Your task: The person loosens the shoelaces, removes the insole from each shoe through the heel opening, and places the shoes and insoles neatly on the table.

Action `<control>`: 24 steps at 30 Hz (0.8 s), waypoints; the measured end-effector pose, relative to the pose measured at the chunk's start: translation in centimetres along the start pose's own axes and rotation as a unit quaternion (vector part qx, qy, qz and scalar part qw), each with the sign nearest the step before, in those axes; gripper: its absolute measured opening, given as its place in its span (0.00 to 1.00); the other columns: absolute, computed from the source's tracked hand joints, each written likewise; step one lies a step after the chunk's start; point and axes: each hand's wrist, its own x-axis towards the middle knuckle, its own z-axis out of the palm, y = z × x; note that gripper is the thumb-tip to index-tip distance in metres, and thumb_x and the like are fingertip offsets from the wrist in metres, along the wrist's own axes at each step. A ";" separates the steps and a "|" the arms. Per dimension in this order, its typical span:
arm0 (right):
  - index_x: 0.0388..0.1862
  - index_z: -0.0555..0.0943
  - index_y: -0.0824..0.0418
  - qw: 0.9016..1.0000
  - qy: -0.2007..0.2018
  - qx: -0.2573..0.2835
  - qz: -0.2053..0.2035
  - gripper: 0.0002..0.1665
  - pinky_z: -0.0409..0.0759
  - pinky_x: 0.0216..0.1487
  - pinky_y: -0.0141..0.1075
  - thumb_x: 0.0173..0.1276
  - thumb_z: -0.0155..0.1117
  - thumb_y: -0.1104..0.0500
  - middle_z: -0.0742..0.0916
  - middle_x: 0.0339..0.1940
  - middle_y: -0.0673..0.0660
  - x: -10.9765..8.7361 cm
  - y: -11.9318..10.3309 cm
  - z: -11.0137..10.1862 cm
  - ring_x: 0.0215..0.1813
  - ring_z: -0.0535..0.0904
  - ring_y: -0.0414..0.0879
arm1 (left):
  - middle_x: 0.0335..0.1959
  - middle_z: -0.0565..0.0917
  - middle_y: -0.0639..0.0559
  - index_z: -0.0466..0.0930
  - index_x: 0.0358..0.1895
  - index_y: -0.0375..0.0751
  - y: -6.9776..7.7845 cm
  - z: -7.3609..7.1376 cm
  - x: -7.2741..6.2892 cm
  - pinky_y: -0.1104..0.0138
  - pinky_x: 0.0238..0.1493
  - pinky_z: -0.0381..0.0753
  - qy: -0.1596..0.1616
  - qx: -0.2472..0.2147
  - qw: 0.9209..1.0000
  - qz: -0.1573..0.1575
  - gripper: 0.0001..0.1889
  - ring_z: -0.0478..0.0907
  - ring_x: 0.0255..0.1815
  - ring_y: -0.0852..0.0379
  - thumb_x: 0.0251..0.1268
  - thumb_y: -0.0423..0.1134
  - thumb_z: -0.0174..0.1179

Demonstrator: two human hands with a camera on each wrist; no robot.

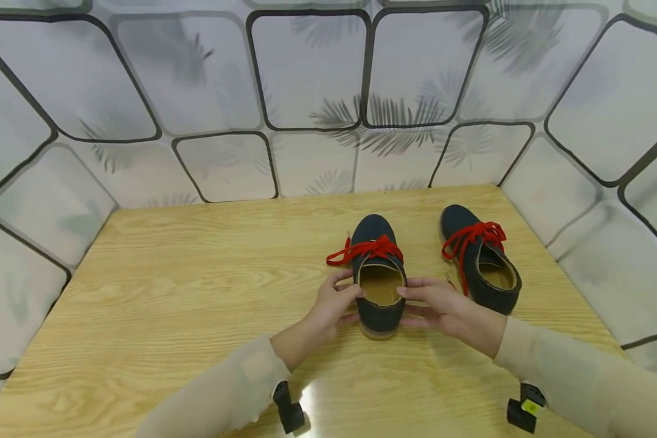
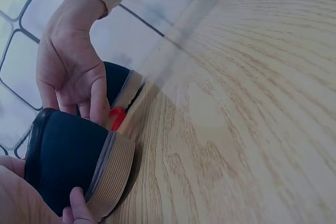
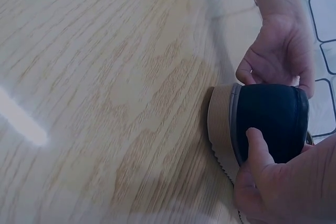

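A dark navy shoe (image 1: 380,316) with red laces (image 1: 380,246) sits on the wooden table, toe pointing away from me. At its left side my left hand (image 1: 331,304) holds the collar, thumb at the opening's edge and fingers along the outer wall. My right hand (image 1: 438,307) grips the opposite side the same way, its thumb over the rim. In the left wrist view, the shoe's heel (image 2: 68,156) and ribbed tan sole (image 2: 113,174) show between both hands. The right wrist view has the sole (image 3: 220,119) close to the tabletop.
A matching navy shoe (image 1: 498,298), also with red laces (image 1: 479,234), stands to the right, just beyond my right hand. The wooden table (image 1: 197,274) is bordered at the back and sides by patterned cloth walls (image 1: 317,73).
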 end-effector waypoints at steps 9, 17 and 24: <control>0.71 0.57 0.66 1.000 0.008 0.001 0.007 0.36 0.78 0.53 0.50 0.68 0.58 0.62 0.72 0.57 0.61 -0.2 0.4 0.2 0.55 0.73 0.54 | 0.46 0.73 0.47 0.65 0.65 0.45 -0.3 -0.2 -0.7 0.64 0.32 0.77 0.000 -0.003 1.000 0.003 0.32 0.74 0.38 0.56 0.51 0.31 0.57; 0.70 0.57 0.68 1.000 -0.010 -0.022 -0.010 0.36 0.80 0.51 0.48 0.67 0.60 0.61 0.75 0.54 0.60 -0.4 0.7 0.7 0.52 0.76 0.52 | 0.49 0.73 0.47 0.65 0.65 0.46 -0.6 -0.8 -1.6 0.63 0.34 0.78 0.018 -0.011 1.000 0.002 0.32 0.75 0.38 0.57 0.52 0.32 0.58; 0.68 0.58 0.69 1.000 -0.027 -0.008 -0.007 0.34 0.79 0.51 0.50 0.67 0.60 0.63 0.75 0.51 0.60 -0.5 1.3 0.9 0.49 0.76 0.51 | 0.49 0.73 0.46 0.64 0.66 0.44 -0.9 -1.3 -2.2 0.63 0.32 0.77 0.013 -0.010 1.000 0.013 0.33 0.74 0.38 0.57 0.50 0.30 0.57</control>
